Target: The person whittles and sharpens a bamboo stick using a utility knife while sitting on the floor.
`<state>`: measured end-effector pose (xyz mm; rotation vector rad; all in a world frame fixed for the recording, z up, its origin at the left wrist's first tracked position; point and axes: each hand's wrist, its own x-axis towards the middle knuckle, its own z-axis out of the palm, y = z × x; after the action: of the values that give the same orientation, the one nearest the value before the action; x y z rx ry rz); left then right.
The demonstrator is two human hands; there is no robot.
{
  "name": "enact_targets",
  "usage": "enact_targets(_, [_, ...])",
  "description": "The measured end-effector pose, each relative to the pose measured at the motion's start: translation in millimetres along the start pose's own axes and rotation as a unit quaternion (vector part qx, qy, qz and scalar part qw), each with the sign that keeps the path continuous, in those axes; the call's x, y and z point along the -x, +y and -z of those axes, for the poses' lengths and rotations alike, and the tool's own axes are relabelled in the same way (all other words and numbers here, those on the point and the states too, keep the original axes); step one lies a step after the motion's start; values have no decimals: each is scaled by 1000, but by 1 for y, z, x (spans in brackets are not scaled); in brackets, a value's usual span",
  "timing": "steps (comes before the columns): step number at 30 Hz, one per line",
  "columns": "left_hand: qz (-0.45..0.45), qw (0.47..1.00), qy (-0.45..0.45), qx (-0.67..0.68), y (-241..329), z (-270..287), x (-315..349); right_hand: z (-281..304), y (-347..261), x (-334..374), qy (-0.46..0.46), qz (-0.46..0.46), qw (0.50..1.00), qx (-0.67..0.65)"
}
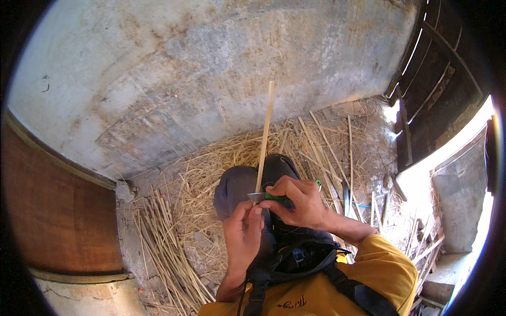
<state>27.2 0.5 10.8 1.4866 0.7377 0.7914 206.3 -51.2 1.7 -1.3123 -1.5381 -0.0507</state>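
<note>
A long, pale bamboo strip (265,129) stands nearly upright in front of me, its lower end between my hands above my knees. My left hand (243,231) pinches that lower end between thumb and fingertips. Closed around the green handle of a knife (273,197) is my right hand (299,203). The short metal blade (256,196) points left and lies across the strip just above my left fingertips. My right thumb comes close to the left fingers. The strip's very bottom is hidden by the fingers.
Shavings (197,181) cover the floor around my legs. Bundled strips (163,247) lie at the left, and more long strips (321,145) at the right. A stained wall (211,68) rises ahead, a brown wooden panel (60,205) stands left, and dark boards (443,79) are at far right.
</note>
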Motion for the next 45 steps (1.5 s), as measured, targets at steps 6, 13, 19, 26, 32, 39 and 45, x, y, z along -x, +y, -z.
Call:
enact_targets(6, [-105,976,79,-172,1,-8,1,-4,-1,-1,12,15,1000,17])
enact_targets(13, [-124,965,85,-213,2,-9,4,-2,4,-6,44,4,999,27])
enact_targets(19, [-138,960,88,-227,-4,-5,4,-3,10,-10,34,5,999,40])
enact_targets(26, [-98,963,84,-236,-4,8,10,-8,11,-20,18,-14,1000,18])
enact_targets(32, [-85,966,68,-236,-4,7,21,-10,31,-30,70,5,997,10])
enact_targets(39, [-28,978,47,-202,-20,24,37,26,88,-67,152,-197,969,5])
enact_targets(45, [51,997,9,-48,-16,34,36,35,72,-58,155,-272,906,-285])
